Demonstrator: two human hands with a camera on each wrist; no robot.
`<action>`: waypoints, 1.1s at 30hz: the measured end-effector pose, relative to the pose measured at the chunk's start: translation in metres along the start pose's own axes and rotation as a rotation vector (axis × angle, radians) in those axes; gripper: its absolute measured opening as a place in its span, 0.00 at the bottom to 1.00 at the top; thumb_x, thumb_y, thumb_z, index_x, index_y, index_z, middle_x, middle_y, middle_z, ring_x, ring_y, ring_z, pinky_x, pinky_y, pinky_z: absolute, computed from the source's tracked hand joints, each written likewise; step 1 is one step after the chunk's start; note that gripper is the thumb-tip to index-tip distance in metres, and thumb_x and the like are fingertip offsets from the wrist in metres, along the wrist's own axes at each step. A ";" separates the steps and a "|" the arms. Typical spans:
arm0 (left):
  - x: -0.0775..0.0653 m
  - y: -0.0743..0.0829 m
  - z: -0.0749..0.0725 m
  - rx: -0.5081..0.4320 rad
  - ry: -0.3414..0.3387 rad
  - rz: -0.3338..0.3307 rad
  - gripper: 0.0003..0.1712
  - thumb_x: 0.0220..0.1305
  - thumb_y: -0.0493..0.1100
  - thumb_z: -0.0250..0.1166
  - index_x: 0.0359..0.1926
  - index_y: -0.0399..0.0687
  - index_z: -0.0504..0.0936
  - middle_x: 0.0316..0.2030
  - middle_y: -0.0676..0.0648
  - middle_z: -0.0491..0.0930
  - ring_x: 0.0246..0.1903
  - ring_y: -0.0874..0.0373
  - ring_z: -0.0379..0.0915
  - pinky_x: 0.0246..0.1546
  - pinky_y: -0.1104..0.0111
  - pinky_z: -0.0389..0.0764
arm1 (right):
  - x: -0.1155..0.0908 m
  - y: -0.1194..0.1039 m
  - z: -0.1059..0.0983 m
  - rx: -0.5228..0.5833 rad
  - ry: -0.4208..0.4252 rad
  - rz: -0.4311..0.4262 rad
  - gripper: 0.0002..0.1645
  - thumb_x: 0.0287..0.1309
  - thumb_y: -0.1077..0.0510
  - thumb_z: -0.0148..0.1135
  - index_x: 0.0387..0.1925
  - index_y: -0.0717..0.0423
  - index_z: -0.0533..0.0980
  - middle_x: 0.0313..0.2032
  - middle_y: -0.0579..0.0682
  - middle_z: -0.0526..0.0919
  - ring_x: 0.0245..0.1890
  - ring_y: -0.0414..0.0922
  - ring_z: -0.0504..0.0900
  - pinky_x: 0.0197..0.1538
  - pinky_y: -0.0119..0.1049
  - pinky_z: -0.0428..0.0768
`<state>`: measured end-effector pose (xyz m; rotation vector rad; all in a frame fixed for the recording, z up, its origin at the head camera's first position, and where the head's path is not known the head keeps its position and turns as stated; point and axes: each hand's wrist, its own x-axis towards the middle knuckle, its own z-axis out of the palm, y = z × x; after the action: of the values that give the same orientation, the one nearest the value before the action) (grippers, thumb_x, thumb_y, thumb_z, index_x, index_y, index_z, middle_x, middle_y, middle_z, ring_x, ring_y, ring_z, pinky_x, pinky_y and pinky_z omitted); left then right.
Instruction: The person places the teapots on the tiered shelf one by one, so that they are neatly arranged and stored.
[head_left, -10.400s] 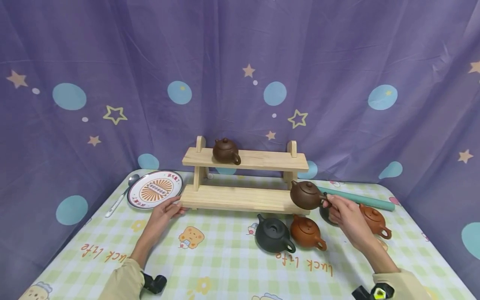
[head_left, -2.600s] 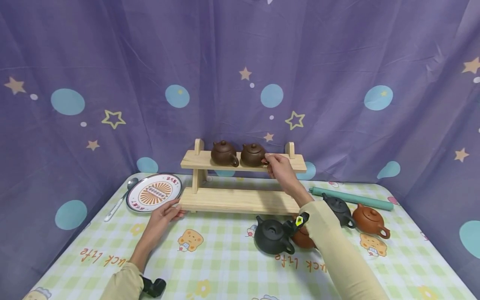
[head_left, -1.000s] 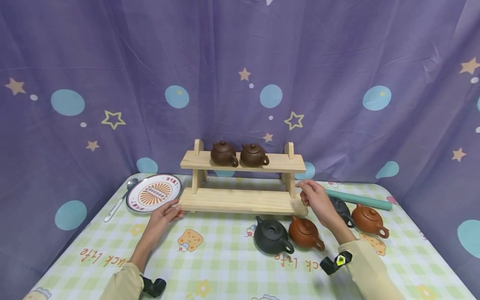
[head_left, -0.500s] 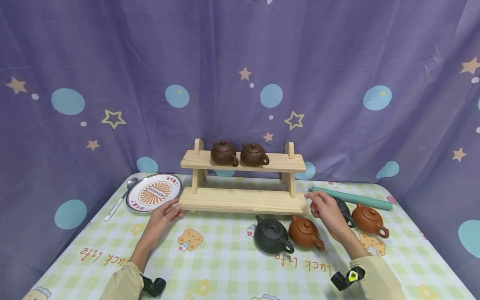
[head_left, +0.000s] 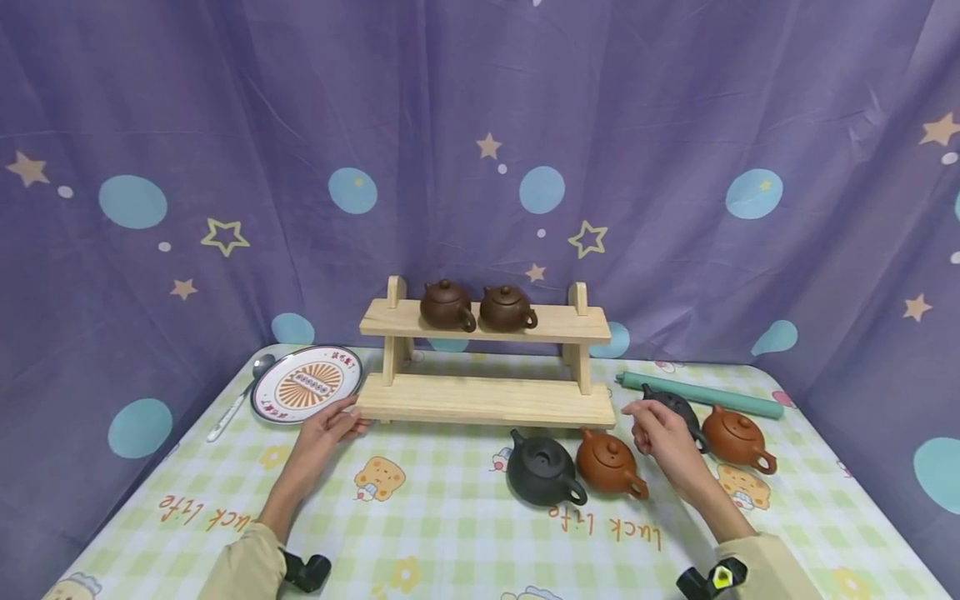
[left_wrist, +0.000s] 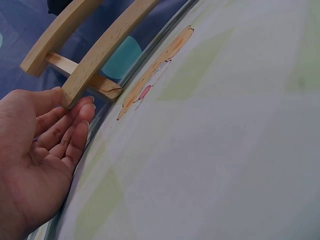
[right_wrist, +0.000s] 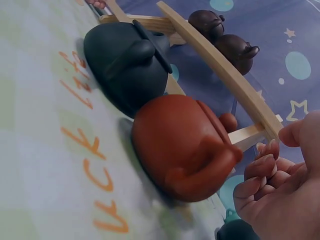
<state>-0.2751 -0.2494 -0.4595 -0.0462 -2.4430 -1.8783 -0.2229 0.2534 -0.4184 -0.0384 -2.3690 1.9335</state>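
Our left hand [head_left: 324, 435] pinches the rack [head_left: 483, 402]; our empty right hand [head_left: 670, 443], loosely curled, has drawn back, leaving two brown teapots [head_left: 504, 309] shelved, four other teapots [head_left: 538, 477] not.

Bare hands [head_left: 324, 432], pale khaki sleeves [head_left: 243, 568], black wrist-worn devices [head_left: 309, 572], the right one with a yellow-green patch [head_left: 722, 577]
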 end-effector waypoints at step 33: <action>0.002 -0.001 -0.001 0.003 -0.006 0.029 0.30 0.82 0.44 0.55 0.74 0.28 0.64 0.50 0.33 0.84 0.41 0.64 0.83 0.49 0.76 0.81 | -0.042 0.026 -0.017 -0.113 0.018 0.166 0.18 0.82 0.57 0.46 0.52 0.69 0.76 0.24 0.50 0.70 0.24 0.41 0.70 0.28 0.32 0.72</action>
<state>-0.2771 -0.2507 -0.4599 -0.0873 -2.4352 -1.8662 -0.1802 0.2721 -0.4428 -0.2665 -2.5343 1.8532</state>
